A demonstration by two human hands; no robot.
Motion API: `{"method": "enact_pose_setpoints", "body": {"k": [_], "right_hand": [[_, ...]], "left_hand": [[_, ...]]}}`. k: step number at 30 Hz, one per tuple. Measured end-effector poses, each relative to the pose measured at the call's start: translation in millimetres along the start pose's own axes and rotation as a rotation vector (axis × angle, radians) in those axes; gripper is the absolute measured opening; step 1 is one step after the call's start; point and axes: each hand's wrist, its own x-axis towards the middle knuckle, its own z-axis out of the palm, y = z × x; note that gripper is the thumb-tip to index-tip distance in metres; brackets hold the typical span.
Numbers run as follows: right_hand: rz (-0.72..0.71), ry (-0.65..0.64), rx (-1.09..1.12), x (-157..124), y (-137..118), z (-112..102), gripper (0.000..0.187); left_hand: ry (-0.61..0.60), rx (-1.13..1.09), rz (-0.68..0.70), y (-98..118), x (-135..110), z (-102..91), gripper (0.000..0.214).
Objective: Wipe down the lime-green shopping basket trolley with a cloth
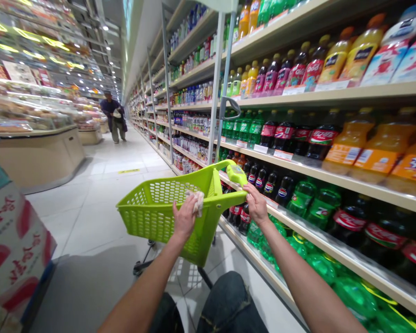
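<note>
A lime-green shopping cart [206,236] with a perforated basket stands in front of me, turned at an angle to the shelves. My left hand [184,219] presses a crumpled whitish cloth [198,203] against the basket's near top rim, the thumb raised apart. The fingertips are partly lost in the cloth. At the cart's right end, my right hand [257,204] is wrapped round the near corner of the green handle [236,174]. The basket's inside shows only in part, and its lower frame is partly behind my left forearm.
Shelves of drink bottles [324,203] run close along the right. Printed cartons [17,249] are stacked at the left. Further off, a person [113,115] is in the tiled aisle [100,185], near a rounded display counter [45,159]. My knees [229,305] are below the cart.
</note>
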Motion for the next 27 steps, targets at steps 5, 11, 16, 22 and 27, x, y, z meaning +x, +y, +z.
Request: {"method": "enact_pose_setpoints", "body": {"k": [5,11,16,22,27], "right_hand": [[0.100,0.102,-0.005,1,9,0,0.027],[0.071,0.046,-0.053,3,20,-17,0.028],[-0.018,0.032,-0.370,7,-2,-3,0.024],[-0.126,-0.197,-0.457,-3,-27,20,0.025],[-0.092,-0.207,-0.495,-5,-30,34,0.025]], "left_hand": [[-0.031,-0.067,0.231,34,11,14.8,0.031],[-0.056,0.021,0.045,-8,-3,10.7,0.036],[-0.066,0.014,0.084,2,-4,15.2,0.033],[-0.078,0.020,0.116,-1,-8,16.6,0.038],[-0.074,0.114,-0.031,-39,-30,3.5,0.038]]}}
